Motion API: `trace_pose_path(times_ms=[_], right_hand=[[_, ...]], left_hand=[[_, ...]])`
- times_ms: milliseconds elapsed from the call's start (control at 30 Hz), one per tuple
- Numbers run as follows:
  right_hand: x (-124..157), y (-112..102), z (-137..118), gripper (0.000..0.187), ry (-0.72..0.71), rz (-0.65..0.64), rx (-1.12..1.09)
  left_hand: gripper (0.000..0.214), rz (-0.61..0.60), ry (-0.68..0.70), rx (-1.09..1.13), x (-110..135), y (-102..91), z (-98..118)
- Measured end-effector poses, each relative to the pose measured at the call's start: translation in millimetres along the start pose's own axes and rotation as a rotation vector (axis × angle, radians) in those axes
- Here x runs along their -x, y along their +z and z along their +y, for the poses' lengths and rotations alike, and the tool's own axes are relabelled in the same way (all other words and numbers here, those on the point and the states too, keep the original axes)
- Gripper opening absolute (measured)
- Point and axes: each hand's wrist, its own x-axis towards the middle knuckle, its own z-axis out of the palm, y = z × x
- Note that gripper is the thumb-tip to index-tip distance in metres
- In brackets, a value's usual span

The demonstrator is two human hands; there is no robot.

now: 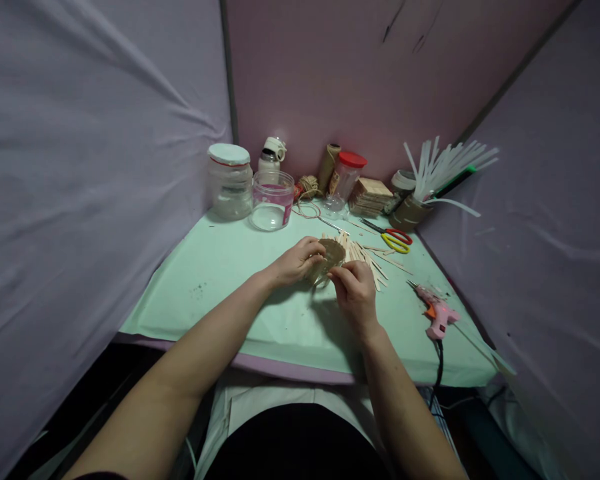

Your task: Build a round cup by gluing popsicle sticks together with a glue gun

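Observation:
My left hand (296, 261) and my right hand (354, 288) meet over the middle of the pale green table (220, 280). Both are closed on a small clear jar wrapped in brown twine (329, 259), tipped on its side between them. The left hand grips its left side. The right hand pinches at its lower right edge. Just behind the jar lies a pile of wooden craft sticks (365, 257).
A pink glue gun (436, 313) lies at the right edge, its cord hanging off the front. Red-and-yellow scissors (395, 239), clear jars (273, 200), a white-lidded jar (229, 181), twine ball (307, 187), stacked wood pieces (370, 197) and a cup of white glue sticks (420, 200) line the back.

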Motion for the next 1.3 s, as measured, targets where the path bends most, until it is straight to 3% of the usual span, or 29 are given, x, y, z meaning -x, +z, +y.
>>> trace_pose_path(times_ms=[400, 1133, 1300], right_hand=[[0, -1, 0, 0.017, -0.151, 0.051, 0.196], [0, 7, 2, 0.019, -0.174, 0.123, 0.298], [0, 8, 1, 0.021, -0.164, 0.128, 0.3]], left_hand=[[0.023, -0.001, 0.023, -0.022, 0, 0.2, -1], [0.019, -0.022, 0.008, 0.029, 1, -0.2, -3], [0.039, -0.055, 0.012, 0.002, 3, -0.7, -6]])
